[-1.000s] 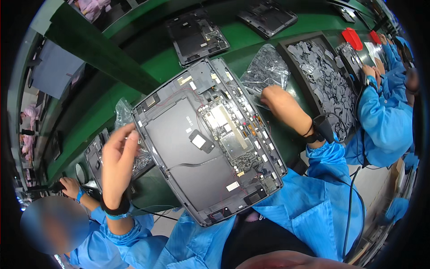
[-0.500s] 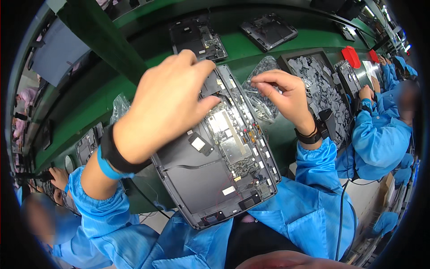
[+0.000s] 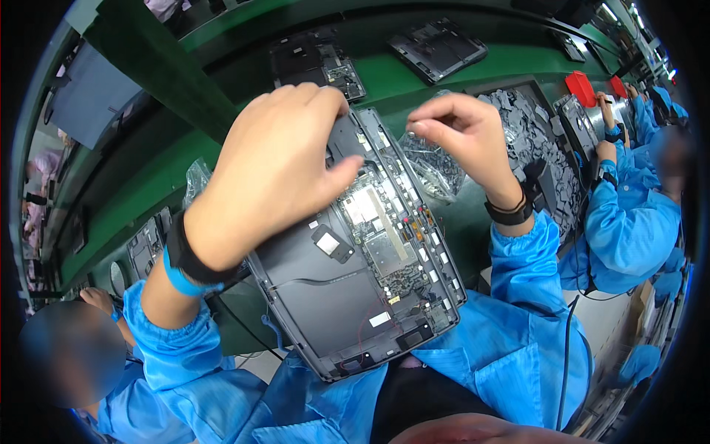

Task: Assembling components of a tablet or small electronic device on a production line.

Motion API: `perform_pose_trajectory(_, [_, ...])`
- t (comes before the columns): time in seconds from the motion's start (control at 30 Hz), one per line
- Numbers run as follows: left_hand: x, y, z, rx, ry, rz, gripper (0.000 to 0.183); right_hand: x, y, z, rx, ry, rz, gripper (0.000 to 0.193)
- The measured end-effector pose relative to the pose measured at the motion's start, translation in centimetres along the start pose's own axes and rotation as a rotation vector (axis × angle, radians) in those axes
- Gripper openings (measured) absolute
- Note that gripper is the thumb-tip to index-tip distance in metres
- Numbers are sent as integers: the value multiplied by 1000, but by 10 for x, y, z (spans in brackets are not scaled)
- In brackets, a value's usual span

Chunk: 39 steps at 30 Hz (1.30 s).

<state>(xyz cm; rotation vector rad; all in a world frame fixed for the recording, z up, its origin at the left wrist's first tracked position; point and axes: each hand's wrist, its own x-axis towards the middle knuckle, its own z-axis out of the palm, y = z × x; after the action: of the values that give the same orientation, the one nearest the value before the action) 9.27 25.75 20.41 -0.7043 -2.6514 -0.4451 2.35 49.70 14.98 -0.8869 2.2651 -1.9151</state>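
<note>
An opened laptop base (image 3: 318, 311) with bare circuit boards lies tilted in front of me, its near end against my jacket. My left hand (image 3: 277, 163) reaches across its far left part, fingers bent over the far edge and thumb over the inside, gripping it; the fingertips are partly hidden. A small black part with a pale label (image 3: 330, 243) rests on the dark inner panel. Beyond the base's right edge, my right hand (image 3: 470, 137) hovers with thumb and forefinger pinched. What they hold, if anything, is too small to name. Below that hand sits a clear plastic bag (image 3: 436, 174) of small parts.
A black tray (image 3: 543, 92) full of dark grey pieces stands to the right. More opened laptop bases (image 3: 440, 50) lie on the green bench at the back. A green post (image 3: 163, 70) rises at the left. Co-workers in blue (image 3: 629, 222) sit on both sides; red bins (image 3: 580, 89) stand farther right.
My right hand has risen slightly, its pinch still closed. My left hand stays on the laptop base with little movement. The co-worker at the left has leaned in closer.
</note>
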Motion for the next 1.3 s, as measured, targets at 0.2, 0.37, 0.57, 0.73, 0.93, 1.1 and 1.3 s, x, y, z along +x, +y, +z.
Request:
perform_pose_trajectory(0.2, [-32,43,-4,-22,-39,-42,46,52,-4,21,115,-284,3,10])
perform_pose_trajectory(0.37, [-76,35,-31,-159,187,-300,44,54,11,23,85,-310,35,12])
perform_pose_trajectory(0.57, [-175,4,30,-160,302,-905,24,53,9,43,89,-264,109,20])
perform_pose_trajectory(0.73, [-203,-13,74,-15,227,-912,22,58,8,36,-4,-362,147,24])
perform_pose_trajectory(0.93, [-199,-23,101,-79,166,-828,20,55,12,25,37,-301,137,23])
perform_pose_trajectory(1.1, [-205,-17,98,7,214,-763,18,52,-1,29,-183,-316,108,21])
perform_pose_trajectory(1.3, [-199,-27,109,50,172,-698,18,53,-7,30,-489,-226,-88,17])
